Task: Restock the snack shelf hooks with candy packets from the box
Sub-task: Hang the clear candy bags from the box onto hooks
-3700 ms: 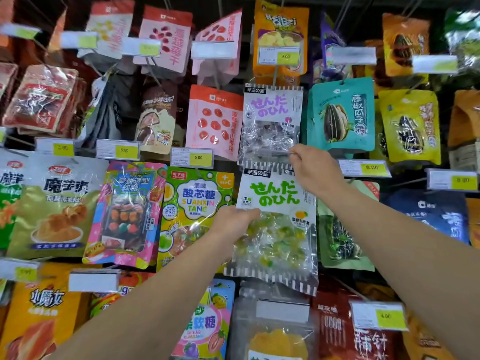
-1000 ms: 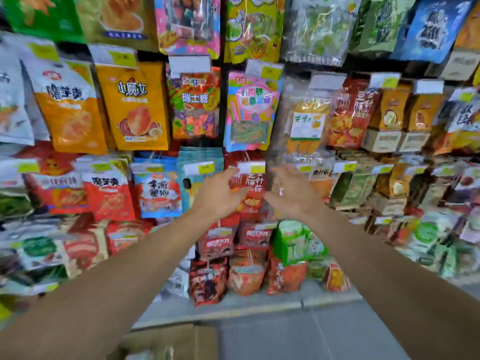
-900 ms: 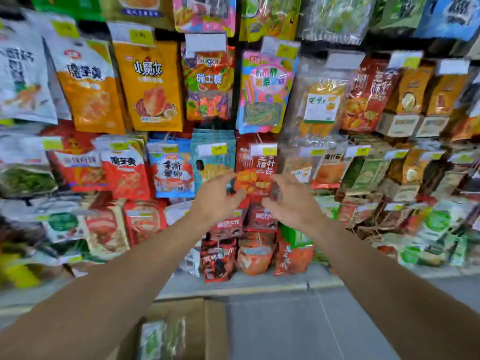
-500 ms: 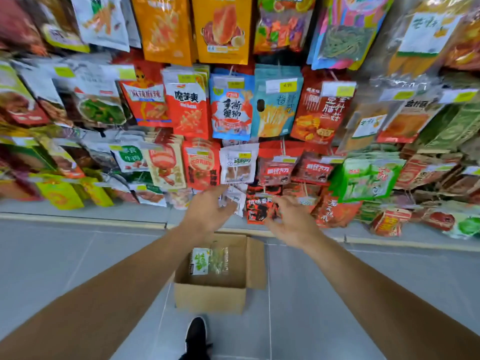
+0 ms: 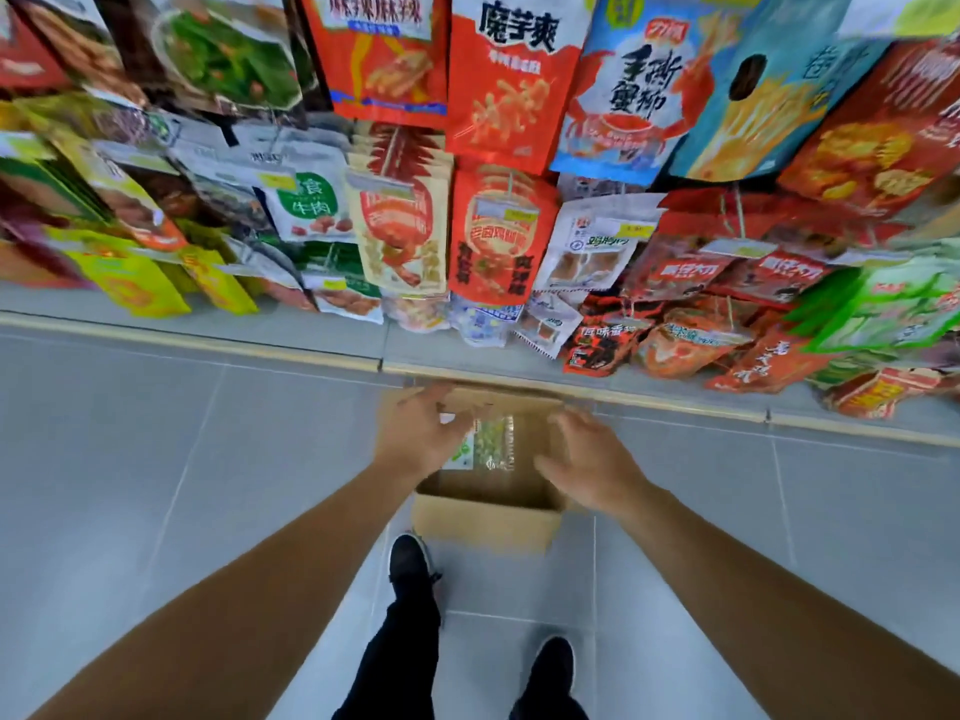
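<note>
Both hands, left [image 5: 421,439] and right [image 5: 589,462], hover over the box [image 5: 488,519], each grip apart and empty; candy packet [image 5: 491,441] remains inside; restocking unfinished.

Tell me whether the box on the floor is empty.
Not empty. The open box holds at least one clear candy packet, seen between both hands; how many more lie under it cannot be told.
</note>
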A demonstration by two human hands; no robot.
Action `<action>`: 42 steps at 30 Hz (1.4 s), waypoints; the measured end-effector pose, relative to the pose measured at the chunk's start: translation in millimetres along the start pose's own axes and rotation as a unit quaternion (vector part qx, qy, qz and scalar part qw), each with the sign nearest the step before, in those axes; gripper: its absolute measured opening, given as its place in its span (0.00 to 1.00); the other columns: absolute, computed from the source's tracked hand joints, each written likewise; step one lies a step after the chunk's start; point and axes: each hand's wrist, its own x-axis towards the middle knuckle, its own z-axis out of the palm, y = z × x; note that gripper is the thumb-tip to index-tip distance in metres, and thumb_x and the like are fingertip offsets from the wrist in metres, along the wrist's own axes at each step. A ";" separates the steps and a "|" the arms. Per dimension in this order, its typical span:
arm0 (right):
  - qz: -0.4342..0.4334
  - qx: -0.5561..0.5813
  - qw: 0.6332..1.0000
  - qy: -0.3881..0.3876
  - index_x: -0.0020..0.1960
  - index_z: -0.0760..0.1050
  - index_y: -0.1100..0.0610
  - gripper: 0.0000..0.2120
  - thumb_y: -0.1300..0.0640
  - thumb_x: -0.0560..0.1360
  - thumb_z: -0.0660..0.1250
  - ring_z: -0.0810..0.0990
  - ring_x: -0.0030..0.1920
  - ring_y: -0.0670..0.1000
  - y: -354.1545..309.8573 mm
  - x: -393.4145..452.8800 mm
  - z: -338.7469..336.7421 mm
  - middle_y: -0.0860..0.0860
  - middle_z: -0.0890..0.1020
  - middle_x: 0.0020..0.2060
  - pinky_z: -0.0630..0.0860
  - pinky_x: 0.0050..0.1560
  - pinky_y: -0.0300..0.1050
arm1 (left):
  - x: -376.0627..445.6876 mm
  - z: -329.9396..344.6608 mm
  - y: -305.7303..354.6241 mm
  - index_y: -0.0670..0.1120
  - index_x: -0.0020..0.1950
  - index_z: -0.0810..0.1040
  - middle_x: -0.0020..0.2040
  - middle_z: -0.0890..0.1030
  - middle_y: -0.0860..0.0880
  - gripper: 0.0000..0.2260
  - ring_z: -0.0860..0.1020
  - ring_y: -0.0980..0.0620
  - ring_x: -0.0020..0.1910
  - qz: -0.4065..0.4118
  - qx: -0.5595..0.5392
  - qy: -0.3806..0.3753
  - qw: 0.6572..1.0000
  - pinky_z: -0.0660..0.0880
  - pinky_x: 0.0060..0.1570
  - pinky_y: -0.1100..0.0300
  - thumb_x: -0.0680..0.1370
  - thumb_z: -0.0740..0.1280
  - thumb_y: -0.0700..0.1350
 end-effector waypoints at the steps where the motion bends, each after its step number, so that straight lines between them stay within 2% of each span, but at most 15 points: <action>1: 0.001 -0.002 1.000 -0.011 0.72 0.66 0.56 0.28 0.47 0.76 0.65 0.68 0.69 0.59 -5.1 12.2 6.8 0.55 0.69 0.70 0.68 0.68 0.52 | 10.8 0.2 -10.4 0.51 0.69 0.74 0.61 0.81 0.47 0.23 0.78 0.47 0.61 -0.013 -0.019 -0.002 1.000 0.74 0.60 0.55 0.76 0.67 0.58; 4: 0.004 -0.006 1.000 -0.029 0.72 0.65 0.55 0.28 0.47 0.76 0.65 0.71 0.67 0.58 -12.0 37.5 22.3 0.55 0.71 0.67 0.71 0.65 0.52 | 30.6 5.6 -30.2 0.50 0.69 0.73 0.63 0.79 0.44 0.22 0.78 0.44 0.61 -0.047 -0.054 -0.014 0.997 0.75 0.61 0.52 0.76 0.69 0.51; 7: 0.011 -0.002 0.998 -0.064 0.74 0.64 0.54 0.28 0.49 0.76 0.64 0.72 0.65 0.57 -7.2 79.7 50.7 0.55 0.72 0.66 0.71 0.62 0.48 | 63.2 29.1 -62.3 0.48 0.70 0.73 0.65 0.78 0.46 0.22 0.77 0.46 0.62 -0.089 -0.072 -0.022 0.993 0.73 0.60 0.58 0.76 0.69 0.48; 12: 0.017 0.010 0.994 -0.110 0.74 0.64 0.53 0.28 0.50 0.76 0.65 0.74 0.63 0.56 20.8 143.7 102.7 0.54 0.75 0.64 0.71 0.56 0.46 | 101.0 81.5 -111.4 0.49 0.70 0.73 0.68 0.76 0.50 0.23 0.76 0.49 0.64 -0.157 -0.093 -0.027 0.983 0.69 0.57 0.62 0.75 0.68 0.49; 16: 0.019 0.017 0.988 -0.150 0.74 0.64 0.53 0.29 0.51 0.76 0.66 0.71 0.67 0.55 54.6 204.9 161.5 0.53 0.72 0.69 0.68 0.62 0.46 | 138.1 134.9 -153.7 0.55 0.60 0.78 0.57 0.79 0.54 0.14 0.78 0.51 0.55 -0.194 -0.109 -0.037 0.974 0.71 0.46 0.64 0.75 0.67 0.48; 20: 0.032 0.001 0.984 -0.173 0.74 0.64 0.52 0.30 0.50 0.73 0.67 0.74 0.64 0.55 97.4 269.1 227.4 0.53 0.75 0.66 0.71 0.58 0.45 | 185.7 192.8 -199.1 0.52 0.70 0.72 0.61 0.79 0.50 0.23 0.77 0.49 0.59 -0.207 -0.070 -0.082 0.972 0.69 0.51 0.64 0.75 0.68 0.47; 22: 0.032 -0.004 0.984 -0.177 0.74 0.64 0.52 0.30 0.51 0.73 0.67 0.71 0.67 0.54 109.8 290.2 249.3 0.52 0.72 0.69 0.71 0.61 0.46 | 201.2 209.8 -212.7 0.51 0.70 0.72 0.60 0.80 0.48 0.24 0.77 0.48 0.59 -0.210 -0.070 -0.088 0.971 0.72 0.53 0.62 0.74 0.68 0.47; 24: 0.024 -0.019 0.984 -0.178 0.73 0.66 0.53 0.29 0.51 0.73 0.67 0.72 0.66 0.55 128.6 326.3 282.2 0.52 0.72 0.68 0.72 0.62 0.48 | 230.4 239.9 -237.4 0.50 0.70 0.73 0.58 0.82 0.47 0.23 0.78 0.48 0.56 -0.212 -0.060 -0.093 0.971 0.75 0.54 0.59 0.74 0.68 0.48; 27: 0.006 -0.048 0.983 -0.176 0.71 0.67 0.55 0.29 0.52 0.72 0.68 0.74 0.64 0.57 150.3 376.1 323.4 0.55 0.74 0.66 0.74 0.61 0.50 | 268.9 275.1 -270.3 0.50 0.71 0.71 0.56 0.82 0.48 0.25 0.78 0.52 0.48 -0.220 -0.078 -0.090 0.968 0.74 0.50 0.61 0.75 0.69 0.48; 29: -0.001 -0.054 0.983 -0.177 0.73 0.64 0.55 0.31 0.52 0.73 0.69 0.73 0.66 0.57 162.9 411.3 351.1 0.55 0.71 0.68 0.73 0.62 0.50 | 296.2 298.4 -293.5 0.51 0.72 0.70 0.60 0.81 0.49 0.25 0.76 0.55 0.46 -0.224 -0.083 -0.084 0.967 0.71 0.47 0.63 0.74 0.69 0.47; 31: -0.013 -0.043 0.984 -0.174 0.75 0.61 0.56 0.33 0.53 0.74 0.70 0.70 0.69 0.57 171.2 445.7 378.5 0.55 0.67 0.71 0.71 0.67 0.52 | 321.5 320.0 -314.2 0.52 0.71 0.71 0.64 0.79 0.51 0.25 0.76 0.55 0.46 -0.221 -0.086 -0.078 0.968 0.71 0.47 0.63 0.74 0.68 0.49; 36: -0.057 -0.034 0.989 -0.135 0.77 0.58 0.56 0.37 0.62 0.72 0.70 0.65 0.72 0.59 176.8 526.9 439.8 0.55 0.63 0.74 0.64 0.72 0.51 | 369.1 363.4 -357.7 0.52 0.68 0.74 0.60 0.80 0.55 0.23 0.78 0.52 0.57 -0.230 -0.109 -0.065 0.965 0.72 0.52 0.61 0.74 0.68 0.51; 39: -0.088 -0.087 0.985 -0.122 0.79 0.54 0.55 0.41 0.68 0.70 0.68 0.60 0.75 0.58 180.6 564.1 464.8 0.53 0.60 0.75 0.62 0.74 0.53 | 387.6 381.9 -380.3 0.53 0.68 0.73 0.56 0.80 0.55 0.19 0.78 0.53 0.53 -0.247 -0.118 -0.079 0.958 0.72 0.45 0.63 0.76 0.66 0.45; 40: -0.090 -0.110 0.983 -0.117 0.79 0.53 0.55 0.43 0.68 0.69 0.69 0.58 0.75 0.58 181.8 571.4 470.4 0.53 0.59 0.76 0.61 0.74 0.54 | 392.0 386.0 -386.0 0.52 0.69 0.72 0.58 0.80 0.52 0.20 0.78 0.51 0.53 -0.251 -0.118 -0.082 0.957 0.74 0.46 0.61 0.77 0.64 0.43; 42: -0.096 -0.162 0.977 -0.098 0.79 0.50 0.55 0.47 0.66 0.68 0.71 0.53 0.77 0.58 187.7 579.1 479.9 0.53 0.56 0.77 0.56 0.76 0.55 | 399.7 396.7 -393.6 0.53 0.72 0.69 0.65 0.76 0.48 0.23 0.76 0.46 0.59 -0.257 -0.117 -0.082 0.956 0.76 0.56 0.53 0.76 0.62 0.40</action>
